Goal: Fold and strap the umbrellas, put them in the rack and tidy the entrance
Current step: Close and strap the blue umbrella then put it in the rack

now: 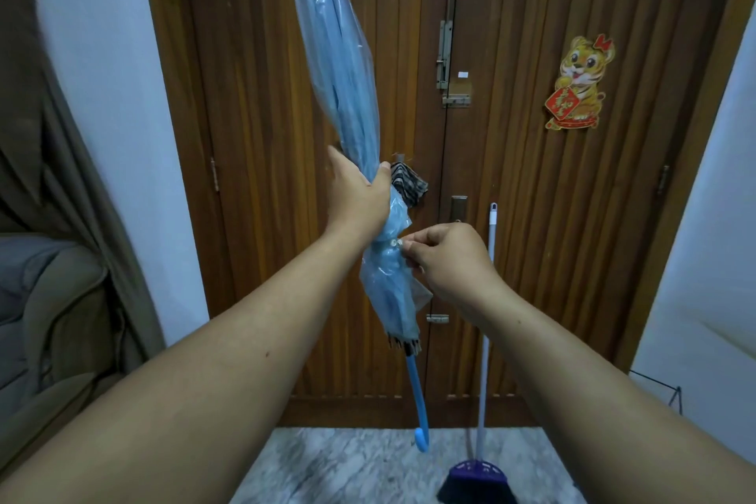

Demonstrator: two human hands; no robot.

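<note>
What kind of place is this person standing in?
Most likely the entrance of a home: a closed wooden double door with bolts, a broom leaning against it, a tiger decoration stuck on it, and a sofa at the left.

Broom [487, 340] against door [532, 217], right.

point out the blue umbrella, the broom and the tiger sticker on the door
blue umbrella [335, 65], head view, on the folded canopy above the left hand
broom [487, 340], head view, on the pale handle leaning at the door
tiger sticker [579, 80], head view, on the tiger's body
</note>
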